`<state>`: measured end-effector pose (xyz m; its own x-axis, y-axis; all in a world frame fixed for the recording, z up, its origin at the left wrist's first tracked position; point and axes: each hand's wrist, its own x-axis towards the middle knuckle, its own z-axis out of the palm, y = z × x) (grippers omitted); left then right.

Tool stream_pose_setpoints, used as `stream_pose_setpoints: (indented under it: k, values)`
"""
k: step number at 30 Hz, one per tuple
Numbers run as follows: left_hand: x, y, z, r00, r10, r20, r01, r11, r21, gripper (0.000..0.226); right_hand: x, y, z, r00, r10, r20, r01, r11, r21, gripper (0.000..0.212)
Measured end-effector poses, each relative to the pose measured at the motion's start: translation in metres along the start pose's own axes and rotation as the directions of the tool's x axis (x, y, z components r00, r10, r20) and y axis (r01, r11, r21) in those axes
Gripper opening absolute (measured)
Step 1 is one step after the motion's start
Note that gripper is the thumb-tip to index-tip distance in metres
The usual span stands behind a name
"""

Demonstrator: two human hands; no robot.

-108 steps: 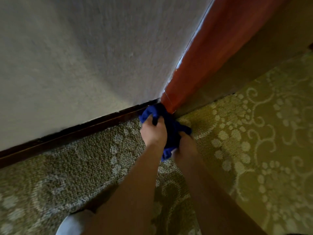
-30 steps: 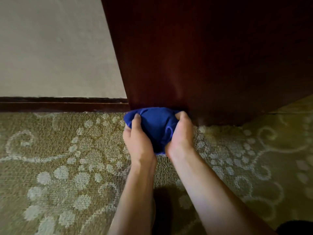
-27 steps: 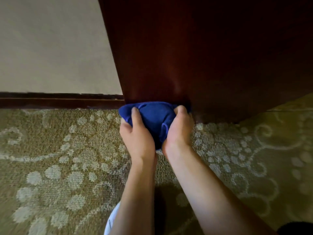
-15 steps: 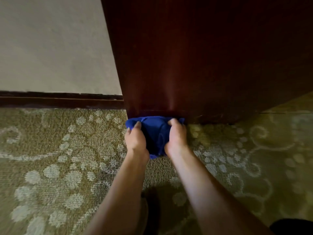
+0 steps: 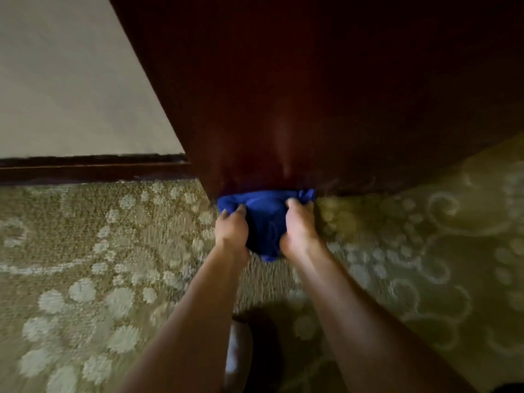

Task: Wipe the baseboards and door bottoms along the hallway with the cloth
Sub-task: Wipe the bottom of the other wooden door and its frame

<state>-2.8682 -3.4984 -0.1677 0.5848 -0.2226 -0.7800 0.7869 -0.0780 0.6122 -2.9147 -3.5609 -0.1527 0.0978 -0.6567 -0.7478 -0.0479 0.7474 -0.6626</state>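
A bunched blue cloth point(image 5: 265, 215) lies against the bottom edge of a dark red-brown door point(image 5: 297, 109), down at carpet level. My left hand point(image 5: 231, 229) grips the cloth's left side with curled fingers. My right hand point(image 5: 300, 228) grips its right side the same way. Both forearms reach forward from the bottom of the view. To the left of the door, a dark baseboard point(image 5: 85, 168) runs along the foot of a pale wall point(image 5: 65, 80).
A patterned olive carpet point(image 5: 99, 251) with pale floral swirls covers the floor on both sides. Low in the view, between my forearms, a pale blurred shape point(image 5: 238, 353) shows. The door's right end angles away over the carpet.
Over the last second the cloth has gone from a little up the door face down to its bottom edge at the carpet. Both hands have kept their grip.
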Motion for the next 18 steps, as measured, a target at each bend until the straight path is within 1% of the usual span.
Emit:
stream_pose_setpoints:
  k: [2, 3, 4, 5, 6, 7, 8, 9, 10, 11, 12, 13, 14, 15, 16, 17, 18]
  values:
    - [0.002, 0.001, -0.002, 0.999, -0.011, -0.034, 0.010, 0.999, -0.034, 0.021, 0.005, 0.003, 0.005, 0.998, 0.038, 0.047, -0.037, 0.999, -0.016, 0.042]
    - [-0.002, -0.002, -0.005, 0.998, -0.030, -0.049, 0.027, 0.998, -0.061, 0.027, 0.003, 0.005, 0.005, 0.994, 0.085, 0.063, -0.085, 0.996, -0.007, 0.041]
    - [-0.012, -0.001, -0.006, 0.998, -0.008, -0.058, 0.003, 0.996, -0.090, 0.034, 0.008, 0.010, 0.002, 0.995, 0.079, 0.065, -0.083, 0.995, 0.053, 0.046]
    - [-0.024, 0.003, -0.007, 0.998, 0.041, -0.057, -0.047, 0.993, -0.110, 0.036, 0.005, 0.006, 0.003, 0.997, 0.064, 0.045, -0.069, 0.992, 0.106, 0.057]
    - [-0.037, 0.009, -0.005, 0.992, 0.118, -0.051, -0.124, 0.983, -0.135, 0.031, -0.002, -0.003, 0.006, 0.998, 0.045, 0.038, -0.052, 0.975, 0.217, 0.067]
    - [-0.052, 0.018, -0.001, 0.976, 0.215, -0.036, -0.218, 0.965, -0.149, 0.023, -0.009, -0.016, 0.009, 0.999, 0.019, 0.039, -0.030, 0.949, 0.315, 0.074]
    - [-0.067, 0.025, 0.004, 0.949, 0.312, -0.035, -0.314, 0.937, -0.152, 0.016, -0.020, -0.032, 0.012, 0.999, -0.031, 0.015, 0.023, 0.933, 0.360, 0.078]
    - [-0.079, 0.031, 0.010, 0.920, 0.391, -0.039, -0.392, 0.907, -0.156, 0.013, -0.027, -0.045, 0.014, 0.997, -0.081, -0.003, 0.076, 0.919, 0.387, 0.078]
    - [-0.084, 0.033, 0.016, 0.904, 0.426, -0.031, -0.425, 0.890, -0.163, 0.014, -0.029, -0.054, 0.015, 0.992, -0.125, -0.036, 0.129, 0.909, 0.395, 0.071]
    - [-0.083, 0.030, 0.020, 0.902, 0.431, -0.010, -0.427, 0.891, -0.153, 0.016, -0.028, -0.057, 0.013, 0.985, -0.159, -0.072, 0.175, 0.906, 0.385, 0.063]
    - [-0.073, 0.020, 0.024, 0.917, 0.399, 0.022, -0.392, 0.909, -0.139, 0.017, -0.024, -0.054, 0.006, 0.982, -0.157, -0.103, 0.184, 0.908, 0.376, 0.056]
    - [-0.059, 0.006, 0.028, 0.946, 0.319, 0.050, -0.311, 0.942, -0.129, 0.012, -0.015, -0.049, -0.006, 0.981, -0.146, -0.126, 0.182, 0.918, 0.351, 0.051]
    - [-0.046, -0.009, 0.031, 0.979, 0.193, 0.065, -0.186, 0.978, -0.098, 0.009, -0.004, -0.042, -0.018, 0.981, -0.125, -0.147, 0.166, 0.936, 0.311, 0.048]
    - [-0.035, -0.021, 0.033, 0.995, 0.062, 0.081, -0.058, 0.997, -0.047, 0.026, 0.008, -0.037, -0.030, 0.984, -0.099, -0.149, 0.138, 0.950, 0.281, 0.045]
    - [-0.025, -0.032, 0.036, 0.996, -0.026, 0.089, 0.026, 1.000, 0.002, 0.040, 0.018, -0.032, -0.039, 0.986, -0.076, -0.148, 0.112, 0.961, 0.251, 0.044]
    - [-0.016, -0.039, 0.038, 0.995, -0.055, 0.082, 0.051, 0.997, 0.054, 0.047, 0.025, -0.027, -0.045, 0.986, -0.075, -0.149, 0.107, 0.971, 0.216, 0.045]
    - [-0.011, -0.042, 0.039, 0.996, -0.065, 0.057, 0.060, 0.995, 0.084, 0.049, 0.026, -0.025, -0.047, 0.986, -0.079, -0.150, 0.107, 0.976, 0.192, 0.045]
